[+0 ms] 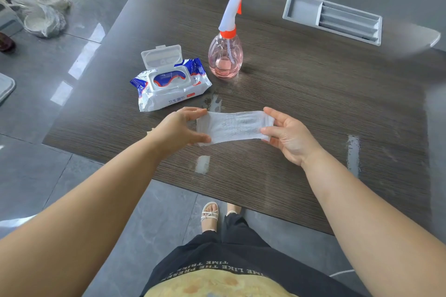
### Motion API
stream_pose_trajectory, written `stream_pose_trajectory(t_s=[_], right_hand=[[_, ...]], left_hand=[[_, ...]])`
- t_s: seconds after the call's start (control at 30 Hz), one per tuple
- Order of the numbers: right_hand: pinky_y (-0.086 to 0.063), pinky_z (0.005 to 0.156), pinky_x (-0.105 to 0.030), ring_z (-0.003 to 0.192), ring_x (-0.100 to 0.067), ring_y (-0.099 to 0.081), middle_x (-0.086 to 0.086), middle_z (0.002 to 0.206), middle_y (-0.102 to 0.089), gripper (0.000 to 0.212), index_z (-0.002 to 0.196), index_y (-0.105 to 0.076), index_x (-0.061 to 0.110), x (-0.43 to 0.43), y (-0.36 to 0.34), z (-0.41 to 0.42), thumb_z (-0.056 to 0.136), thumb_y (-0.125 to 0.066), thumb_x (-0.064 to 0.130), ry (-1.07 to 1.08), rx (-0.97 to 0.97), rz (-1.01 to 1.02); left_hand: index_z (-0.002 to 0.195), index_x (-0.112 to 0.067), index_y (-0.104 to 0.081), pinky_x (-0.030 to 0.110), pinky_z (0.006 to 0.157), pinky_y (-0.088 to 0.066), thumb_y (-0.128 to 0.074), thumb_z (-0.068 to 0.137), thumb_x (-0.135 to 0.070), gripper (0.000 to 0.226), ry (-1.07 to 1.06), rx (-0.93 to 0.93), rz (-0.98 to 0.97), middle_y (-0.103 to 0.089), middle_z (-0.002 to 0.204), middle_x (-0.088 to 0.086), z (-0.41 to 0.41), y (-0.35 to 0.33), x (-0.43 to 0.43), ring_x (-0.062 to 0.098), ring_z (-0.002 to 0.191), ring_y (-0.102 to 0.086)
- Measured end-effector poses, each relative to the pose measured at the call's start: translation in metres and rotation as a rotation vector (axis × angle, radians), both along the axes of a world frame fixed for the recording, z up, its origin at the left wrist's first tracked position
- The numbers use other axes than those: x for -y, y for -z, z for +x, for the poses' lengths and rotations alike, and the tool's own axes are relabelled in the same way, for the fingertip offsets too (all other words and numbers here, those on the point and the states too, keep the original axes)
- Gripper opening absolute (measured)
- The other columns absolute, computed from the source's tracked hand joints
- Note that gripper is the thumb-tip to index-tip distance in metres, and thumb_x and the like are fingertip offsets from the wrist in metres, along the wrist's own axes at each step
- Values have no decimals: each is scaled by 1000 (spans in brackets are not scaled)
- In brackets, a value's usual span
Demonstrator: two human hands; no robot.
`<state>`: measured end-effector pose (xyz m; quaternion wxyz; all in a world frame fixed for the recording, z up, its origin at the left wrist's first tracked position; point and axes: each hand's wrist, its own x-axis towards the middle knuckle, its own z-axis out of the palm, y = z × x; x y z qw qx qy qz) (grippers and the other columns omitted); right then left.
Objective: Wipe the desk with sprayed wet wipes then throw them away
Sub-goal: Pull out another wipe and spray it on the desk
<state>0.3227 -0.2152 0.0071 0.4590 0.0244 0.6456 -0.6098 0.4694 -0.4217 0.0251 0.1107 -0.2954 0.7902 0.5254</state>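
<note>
The wipe (233, 126) is out of the pack and held just above the bench (313, 103), about midway along its near edge. The left hand (179, 128) pinches its left end between thumb and fingers, and the right hand (287, 135) pinches the right end the same way. The sheet is stretched flat between them, clear of the surface.

The pack (169, 82) lies near the left edge with its lid flipped open. The spray bottle (225, 55) stands upright just to its right, further back, with pink liquid low in it and no hand on it.

Wet patches (353, 154) shine on the wood toward the right edge, near the front edge and just behind the wipe. I cannot tell whether they come from spray or from a pass of a wipe.

By my reading the task is early: a sheet is taken and spread, ready to be sprayed or put down. Most of the bench looks dry, so the wiping itself is largely left to do. The throwing away is left too; a bag-lined tub (43, 19) on the floor beyond the far left corner may be the bin, though it is too blurred to be sure.
</note>
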Motion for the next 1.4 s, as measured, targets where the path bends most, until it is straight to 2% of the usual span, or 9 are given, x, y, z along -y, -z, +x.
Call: stream_pose_trajectory(t_s=[0.2, 0.3, 0.5, 0.63, 0.87, 0.97, 1.13, 1.3, 1.4], right_hand=[[-55, 70, -20, 89, -11, -63, -1, 136, -49, 71, 142, -39, 14, -8, 7, -8, 81, -63, -11, -289, -197, 154], [-54, 63, -19, 78, -15, -63, -1, 135, -44, 79, 145, -35, 16, -5, 7, -12, 78, -66, -11, -415, -287, 217], [-48, 62, -12, 58, -11, -59, 1, 92, -63, 84, 148, -30, 25, 5, 10, -31, 78, -72, 3, -661, -564, 401], [-44, 69, -17, 68, -12, -56, 4, 149, -34, 88, 148, -26, 26, 10, 17, -38, 77, -74, 8, -805, -749, 459], [-35, 94, -22, 74, 13, -36, 9, 156, -20, 92, 149, -26, 25, 8, 25, -45, 74, -79, 18, -919, -901, 485], [-37, 90, -20, 79, 0, -42, 12, 154, -21, 96, 148, -29, 25, 6, 26, -49, 69, -83, 23, -894, -901, 477], [-40, 80, -21, 76, -12, -51, 7, 138, -38, 69, 137, -45, 27, 0, 22, -49, 77, -77, 24, -724, -879, 456], [-39, 92, -30, 112, -17, -44, 3, 128, -43, 54, 127, -56, 26, 3, 25, -42, 77, -76, 30, -899, -1052, 570], [-40, 91, -30, 106, -15, -46, 3, 125, -43, 50, 121, -59, 26, 10, 20, -48, 75, -77, 32, -871, -972, 578]], left_hand=[[142, -19, -40, 9, 56, -45, -80, 71, -17, 81, 135, 113, -139, -34, 143, -13, 3, 12, 2, 4, 67, -55], [143, -21, -38, 22, 85, -44, -80, 72, -25, 82, 185, 140, -296, -35, 145, -11, -1, 21, 1, 13, 105, -54], [145, -21, -33, 29, 95, -42, -77, 73, -31, 86, 217, 173, -435, -33, 147, -11, -8, 35, -1, 15, 124, -46], [146, -21, -30, 28, 92, -42, -76, 74, -30, 86, 219, 169, -477, -29, 150, -11, -9, 40, -1, 15, 124, -46], [146, -18, -30, 30, 88, -47, -71, 78, -38, 83, 288, 184, -553, -18, 154, -12, -9, 41, -7, 11, 126, -44], [147, -18, -27, 32, 88, -50, -70, 78, -45, 86, 317, 210, -588, -14, 155, -10, -7, 39, -7, 13, 125, -46], [147, -19, -27, 33, 93, -48, -71, 74, -51, 91, 253, 201, -566, -19, 153, -4, -3, 37, -8, 18, 124, -46], [135, -28, -46, 39, 102, -40, -68, 76, -49, 66, 360, 190, -752, -37, 142, -2, -3, 35, -8, 27, 121, -37], [131, -27, -50, 39, 104, -37, -67, 78, -47, 60, 315, 209, -722, -41, 140, 1, -4, 34, -4, 29, 123, -36]])
